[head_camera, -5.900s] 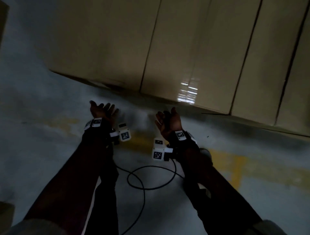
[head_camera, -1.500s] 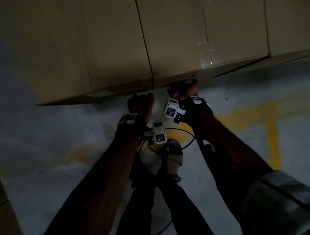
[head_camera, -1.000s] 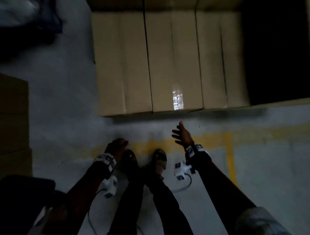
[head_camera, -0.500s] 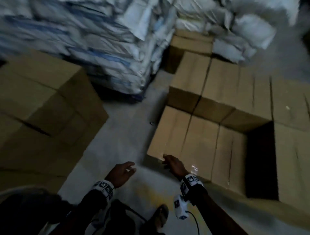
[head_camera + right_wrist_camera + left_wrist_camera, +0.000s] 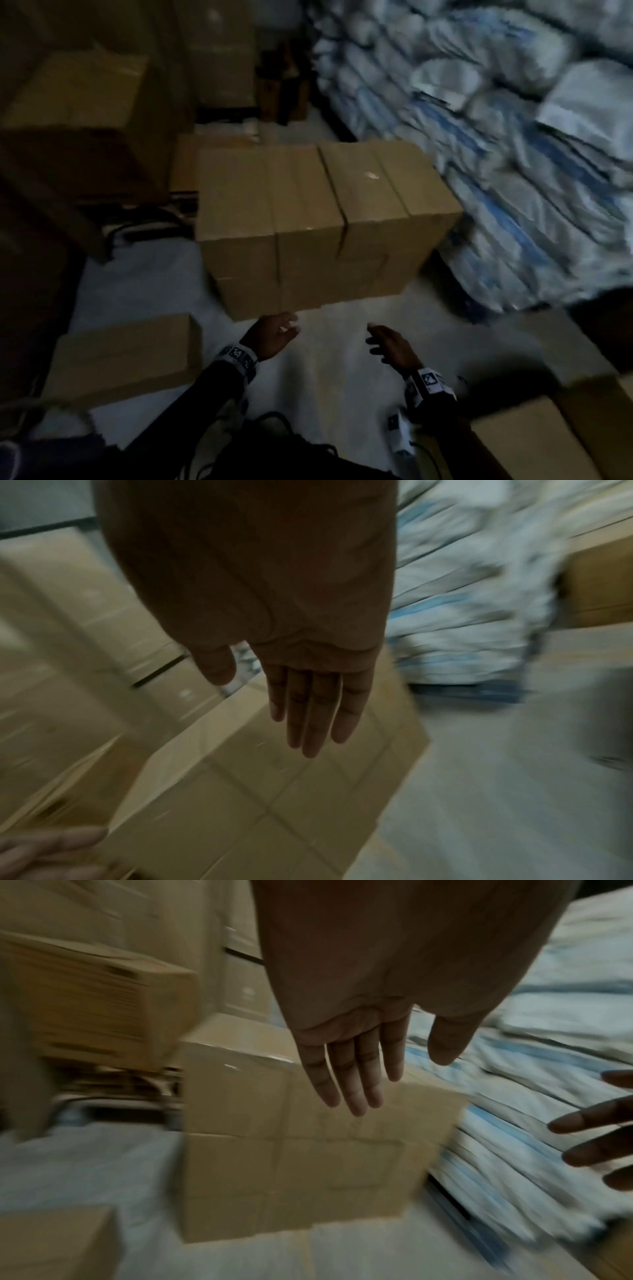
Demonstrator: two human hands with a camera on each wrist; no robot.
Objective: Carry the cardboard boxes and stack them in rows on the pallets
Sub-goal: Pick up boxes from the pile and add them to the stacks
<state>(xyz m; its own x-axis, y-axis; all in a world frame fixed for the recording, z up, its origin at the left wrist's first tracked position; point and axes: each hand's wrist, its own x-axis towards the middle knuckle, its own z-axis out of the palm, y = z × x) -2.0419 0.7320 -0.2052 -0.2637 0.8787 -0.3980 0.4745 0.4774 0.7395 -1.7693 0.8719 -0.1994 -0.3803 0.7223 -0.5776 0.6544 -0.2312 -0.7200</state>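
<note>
A stack of brown cardboard boxes (image 5: 318, 219) stands on the grey floor straight ahead, two boxes side by side on top of lower ones. It also fills the left wrist view as the same stack (image 5: 301, 1139) and the right wrist view (image 5: 274, 785). My left hand (image 5: 274, 334) hovers just short of the stack's lower front, fingers straight and empty (image 5: 352, 1080). Right of it my right hand (image 5: 387, 344) is held out, fingers extended and holding nothing (image 5: 311, 715). Neither hand touches a box.
A low single box (image 5: 126, 356) lies on the floor at my left. More boxes (image 5: 548, 438) sit at my lower right and a tall stack (image 5: 82, 113) at the far left. White and blue sacks (image 5: 496, 137) are piled at the right. Cables trail by my legs.
The view has swung away from the low rows of boxes to a different stack ahead. Both hands have stayed empty and now reach forward toward it.
</note>
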